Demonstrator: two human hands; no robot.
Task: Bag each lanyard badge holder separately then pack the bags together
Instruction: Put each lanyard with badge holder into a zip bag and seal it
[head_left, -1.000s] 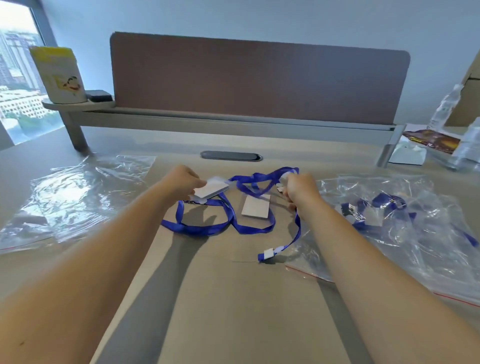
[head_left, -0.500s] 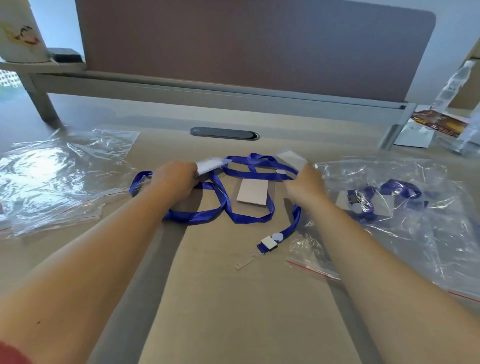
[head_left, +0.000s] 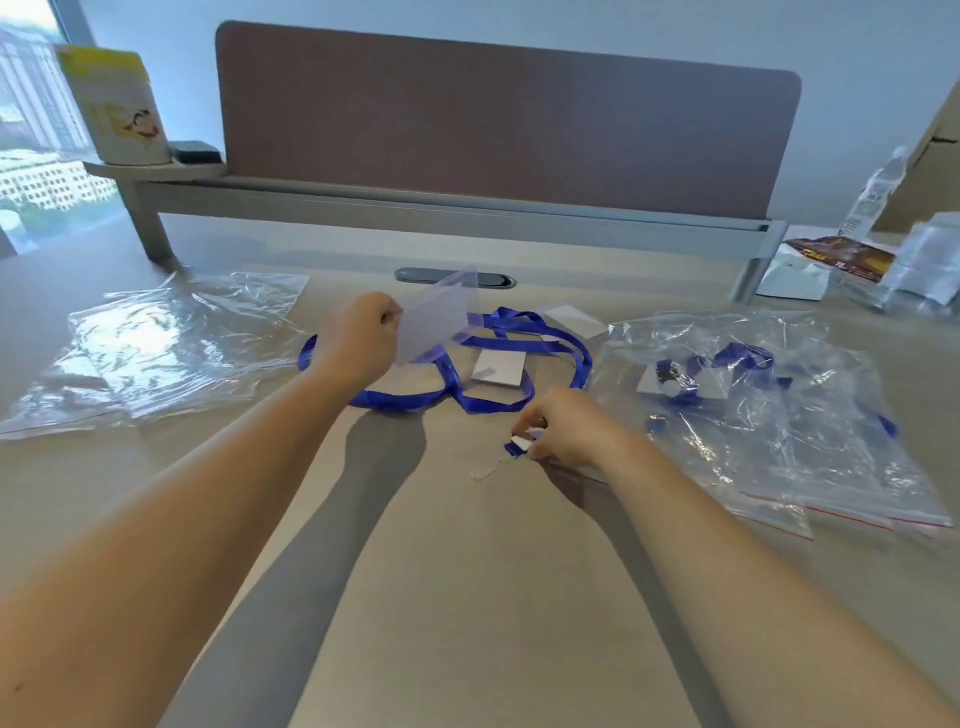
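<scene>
Two bare hands work over our desk (head_left: 467, 597). Our left hand (head_left: 358, 338) pinches a clear badge holder (head_left: 441, 325), lifted above the blue lanyard (head_left: 467, 400) lying between our hands. Our right hand (head_left: 566, 426) pinches the lanyard's white clip (head_left: 519, 444) on the desk, beside a bagged lanyard (head_left: 717, 374).

lanyards (head_left: 467, 400) mid-desk (head_left: 467, 597) | empty bags (head_left: 156, 353) left | filled bags (head_left: 753, 405) right
</scene>
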